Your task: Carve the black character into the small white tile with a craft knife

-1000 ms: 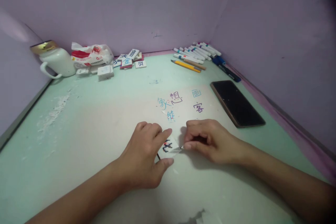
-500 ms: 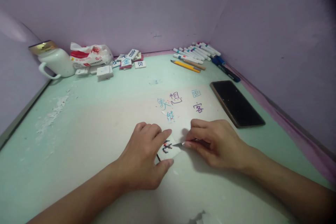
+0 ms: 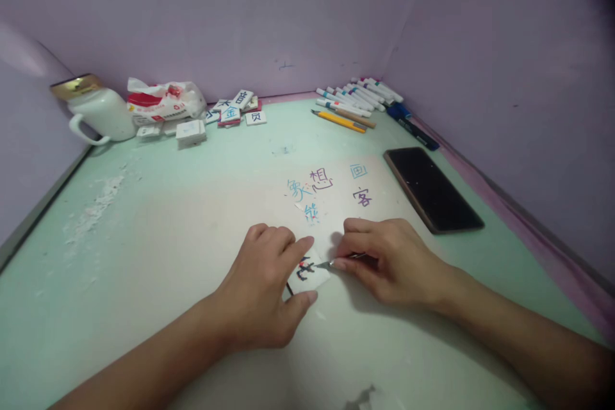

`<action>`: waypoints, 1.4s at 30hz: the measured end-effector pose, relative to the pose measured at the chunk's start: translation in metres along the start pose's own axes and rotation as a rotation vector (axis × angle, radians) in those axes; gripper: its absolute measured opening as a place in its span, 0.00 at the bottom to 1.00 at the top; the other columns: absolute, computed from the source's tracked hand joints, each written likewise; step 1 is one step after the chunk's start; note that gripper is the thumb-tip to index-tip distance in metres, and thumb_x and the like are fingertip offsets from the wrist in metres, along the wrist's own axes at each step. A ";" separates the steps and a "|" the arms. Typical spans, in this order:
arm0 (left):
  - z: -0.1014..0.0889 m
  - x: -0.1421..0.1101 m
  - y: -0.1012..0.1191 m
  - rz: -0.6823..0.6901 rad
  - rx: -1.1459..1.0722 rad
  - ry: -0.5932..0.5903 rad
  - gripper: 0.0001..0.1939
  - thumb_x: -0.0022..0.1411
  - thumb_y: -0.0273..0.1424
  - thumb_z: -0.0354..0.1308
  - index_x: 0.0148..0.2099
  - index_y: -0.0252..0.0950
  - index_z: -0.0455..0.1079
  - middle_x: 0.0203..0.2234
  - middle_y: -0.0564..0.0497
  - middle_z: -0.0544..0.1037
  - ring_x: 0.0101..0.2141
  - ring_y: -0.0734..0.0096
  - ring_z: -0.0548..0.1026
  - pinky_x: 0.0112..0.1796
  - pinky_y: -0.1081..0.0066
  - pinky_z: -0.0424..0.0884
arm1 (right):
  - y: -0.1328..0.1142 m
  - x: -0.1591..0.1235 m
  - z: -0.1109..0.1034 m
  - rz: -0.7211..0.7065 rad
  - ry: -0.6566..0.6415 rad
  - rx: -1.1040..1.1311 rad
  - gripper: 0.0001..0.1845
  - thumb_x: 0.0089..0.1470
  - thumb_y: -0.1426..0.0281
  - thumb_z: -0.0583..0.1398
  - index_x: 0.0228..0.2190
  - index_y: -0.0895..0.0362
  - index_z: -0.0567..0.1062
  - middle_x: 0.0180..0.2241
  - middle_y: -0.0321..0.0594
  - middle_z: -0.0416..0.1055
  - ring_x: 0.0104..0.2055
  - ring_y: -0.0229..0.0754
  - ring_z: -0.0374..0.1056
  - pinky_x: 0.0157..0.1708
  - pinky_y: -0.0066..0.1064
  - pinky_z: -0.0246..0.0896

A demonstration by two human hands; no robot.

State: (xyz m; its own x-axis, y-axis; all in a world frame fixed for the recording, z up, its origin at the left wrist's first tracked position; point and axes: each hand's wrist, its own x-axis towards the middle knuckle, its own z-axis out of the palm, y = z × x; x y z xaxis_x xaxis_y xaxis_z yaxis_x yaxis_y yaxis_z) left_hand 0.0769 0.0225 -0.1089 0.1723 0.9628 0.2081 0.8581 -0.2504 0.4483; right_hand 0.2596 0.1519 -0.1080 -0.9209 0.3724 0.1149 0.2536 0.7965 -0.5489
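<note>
A small white card point(image 3: 314, 280) with a dark handwritten character and red specks lies on the table in front of me. My left hand point(image 3: 266, 285) steadies it, index finger at its far edge and thumb at its near edge; the palm hides its left side. A thin dark strip shows beside the thumb. Pinched in my right hand point(image 3: 384, 262) is a craft knife point(image 3: 325, 264), its blade pointing left with the tip at the character's right side. Most of the knife's handle is hidden by my fingers.
Beyond my hands are characters written on the table point(image 3: 321, 179). A phone point(image 3: 435, 189) lies right, with markers point(image 3: 355, 99) and a yellow pencil point(image 3: 339, 121) behind. Back left stand a white mug point(image 3: 106, 114), tissue pack point(image 3: 168, 102) and character tiles point(image 3: 230, 114). White crumbs point(image 3: 103, 202) lie left.
My right hand and the craft knife have shifted very slightly left, the blade tip still at the character. The left hand and the card stay in place.
</note>
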 end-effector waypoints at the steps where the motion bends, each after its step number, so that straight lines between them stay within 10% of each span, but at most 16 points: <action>1: 0.000 0.000 0.000 0.001 0.001 -0.002 0.22 0.55 0.32 0.54 0.52 0.29 0.64 0.35 0.42 0.68 0.36 0.60 0.65 0.40 0.55 0.60 | 0.000 0.000 0.000 -0.001 -0.003 -0.003 0.07 0.53 0.70 0.57 0.26 0.55 0.75 0.23 0.31 0.64 0.20 0.30 0.54 0.23 0.27 0.41; 22: 0.001 0.000 0.000 0.012 -0.010 0.026 0.23 0.55 0.31 0.55 0.52 0.25 0.65 0.34 0.42 0.68 0.36 0.60 0.66 0.40 0.54 0.60 | -0.007 -0.001 0.000 0.194 -0.059 0.136 0.06 0.50 0.71 0.58 0.24 0.56 0.73 0.24 0.33 0.66 0.24 0.33 0.57 0.26 0.27 0.47; 34: 0.000 -0.001 -0.001 0.098 0.028 0.249 0.23 0.54 0.27 0.57 0.52 0.22 0.63 0.36 0.39 0.67 0.37 0.60 0.65 0.39 0.57 0.61 | -0.010 0.005 -0.009 0.529 -0.084 0.954 0.20 0.41 0.56 0.66 0.31 0.58 0.71 0.23 0.33 0.64 0.22 0.32 0.55 0.20 0.24 0.49; 42: -0.002 0.001 0.006 0.178 0.086 0.391 0.23 0.53 0.27 0.58 0.51 0.23 0.61 0.37 0.38 0.67 0.37 0.59 0.65 0.38 0.56 0.60 | -0.019 0.005 0.004 0.561 -0.214 1.057 0.16 0.46 0.58 0.62 0.28 0.59 0.71 0.14 0.26 0.54 0.16 0.28 0.47 0.16 0.23 0.42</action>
State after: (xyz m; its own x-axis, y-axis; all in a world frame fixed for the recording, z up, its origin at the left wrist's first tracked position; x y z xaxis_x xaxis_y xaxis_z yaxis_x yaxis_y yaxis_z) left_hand 0.0818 0.0216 -0.1044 0.1394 0.7906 0.5962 0.8718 -0.3836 0.3048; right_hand 0.2490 0.1366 -0.1007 -0.8161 0.3751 -0.4396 0.3582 -0.2685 -0.8942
